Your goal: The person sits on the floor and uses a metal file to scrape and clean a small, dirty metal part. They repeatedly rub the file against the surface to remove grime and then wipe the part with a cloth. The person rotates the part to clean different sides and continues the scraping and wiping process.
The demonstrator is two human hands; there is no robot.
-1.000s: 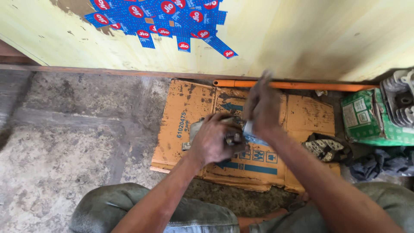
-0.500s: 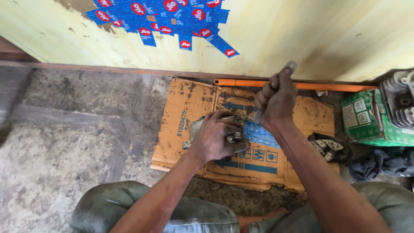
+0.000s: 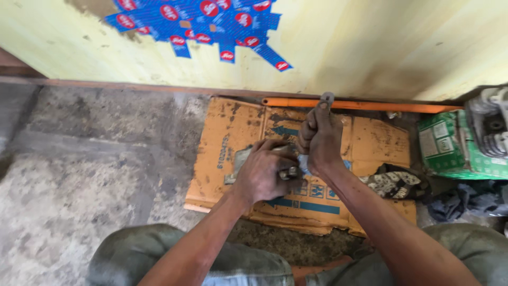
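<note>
yellow wall (image 3: pixel 370 47), grey concrete floor (image 3: pixel 90 175)

This looks like a small roadside repair workshop, with the work done squatting on a rough, oil-stained concrete floor (image 3: pixel 90 175). A flattened, grease-marked cardboard sheet (image 3: pixel 365 143) serves as the work mat beneath grimy hands, with a dirty rag (image 3: pixel 394 182) beside it. A finned engine part (image 3: pixel 489 127) sits on a green carton (image 3: pixel 442 145) against a stained yellow wall (image 3: pixel 370 47), along which an orange pipe (image 3: pixel 381 105) runs.

A flattened orange cardboard box (image 3: pixel 233 153) with blue markings lies on the floor by the wall. A green carton (image 3: pixel 447 148) sits at right. Blue stickers with red ovals (image 3: pixel 198 24) cover the yellow wall.
</note>
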